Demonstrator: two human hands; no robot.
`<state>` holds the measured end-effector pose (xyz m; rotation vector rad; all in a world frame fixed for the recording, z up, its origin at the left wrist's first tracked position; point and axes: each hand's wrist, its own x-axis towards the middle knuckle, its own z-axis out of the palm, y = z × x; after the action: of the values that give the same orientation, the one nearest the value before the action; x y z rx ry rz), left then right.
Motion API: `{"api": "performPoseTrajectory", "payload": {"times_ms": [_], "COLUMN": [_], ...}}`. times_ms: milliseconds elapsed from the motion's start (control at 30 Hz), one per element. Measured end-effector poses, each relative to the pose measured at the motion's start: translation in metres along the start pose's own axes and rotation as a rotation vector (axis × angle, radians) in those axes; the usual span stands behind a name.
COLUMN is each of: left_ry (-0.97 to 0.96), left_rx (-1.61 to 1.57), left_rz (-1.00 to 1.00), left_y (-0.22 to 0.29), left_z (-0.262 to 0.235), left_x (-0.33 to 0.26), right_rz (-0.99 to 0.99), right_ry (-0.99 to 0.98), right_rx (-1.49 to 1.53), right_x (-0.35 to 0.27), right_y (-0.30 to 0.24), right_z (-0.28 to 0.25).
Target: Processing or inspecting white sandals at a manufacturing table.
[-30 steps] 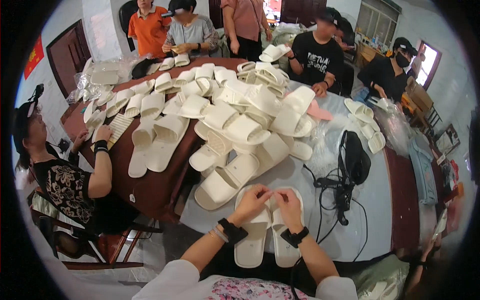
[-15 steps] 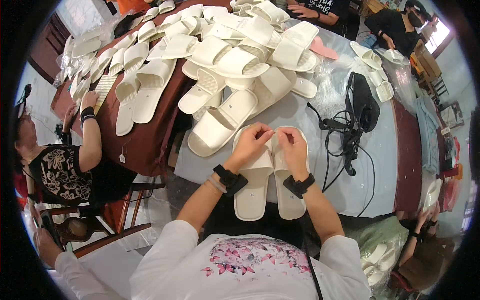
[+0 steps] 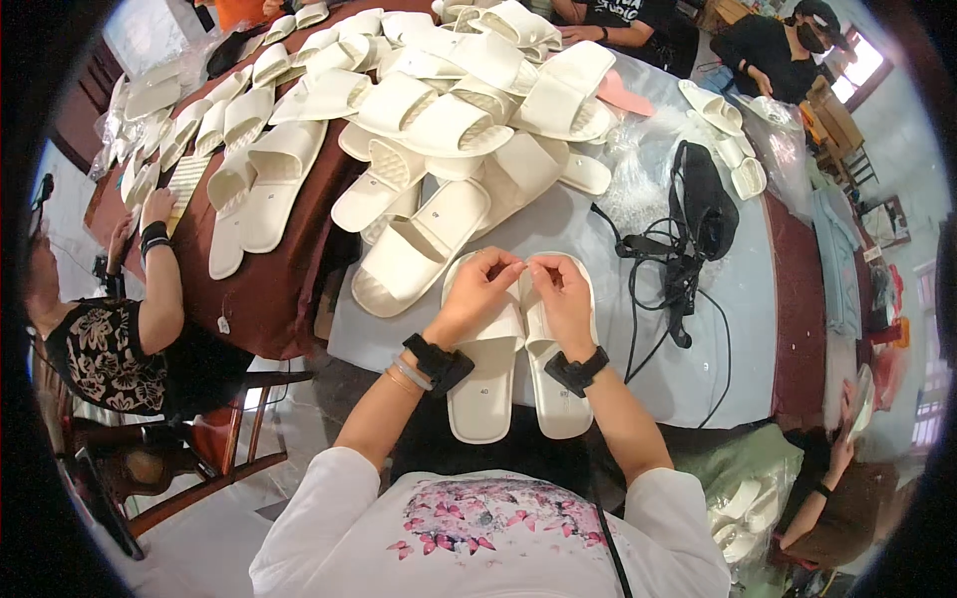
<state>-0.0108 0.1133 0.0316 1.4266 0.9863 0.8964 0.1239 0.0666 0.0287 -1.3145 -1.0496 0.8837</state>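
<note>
Two cream slippers lie side by side at the table's near edge, heels toward me: a left slipper [image 3: 481, 384] and a right slipper [image 3: 558, 414]. Over the left one's strap rests my left hand [image 3: 480, 291], thumb and forefinger pinched. My right hand [image 3: 563, 299] is above the other strap, its fingers pinched too. The fingertips of both hands meet between the toe ends; whatever they hold is too small to make out. Both wrists carry black strapped devices, which cover part of the slippers.
A large heap of cream slippers [image 3: 439, 110] fills the table's far side. Right of my hands lies a black bag [image 3: 706, 204] with straps and cords. A pink sheet-like piece [image 3: 625, 95] sits beside clear plastic. A co-worker [image 3: 100, 329] handles slippers at left; other people stand around.
The whole view has shifted slightly, moving the scene left. Both hands keep their pinch between the two slippers, with the fingertips drawn a little closer together.
</note>
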Motion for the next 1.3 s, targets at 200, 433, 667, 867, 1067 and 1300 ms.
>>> {"api": "performPoseTrajectory", "payload": {"times_ms": [200, 433, 667, 867, 1067, 1300], "left_ry": [-0.021, -0.005, -0.006, -0.009, 0.007, -0.035], "left_rx": [0.063, 0.041, 0.039, 0.017, -0.003, 0.031], "left_rz": [0.008, 0.001, 0.018, 0.013, 0.027, 0.037], "left_y": [0.001, -0.002, -0.008, -0.014, -0.013, 0.0], "left_z": [-0.001, 0.0, -0.001, 0.001, 0.001, -0.001], "left_x": [0.002, 0.0, -0.001, 0.0, 0.0, -0.001], "right_rz": [-0.05, -0.008, -0.017, -0.076, -0.015, 0.051], "right_ry": [-0.052, -0.033, 0.038, -0.045, 0.025, 0.109], "right_rx": [-0.082, 0.017, 0.017, -0.088, -0.032, 0.091], "right_x": [0.003, -0.001, -0.002, -0.003, -0.002, 0.0], "right_y": [0.002, 0.007, 0.005, 0.006, 0.007, 0.001], "right_z": [-0.001, -0.001, 0.001, 0.0, 0.0, -0.002]}}
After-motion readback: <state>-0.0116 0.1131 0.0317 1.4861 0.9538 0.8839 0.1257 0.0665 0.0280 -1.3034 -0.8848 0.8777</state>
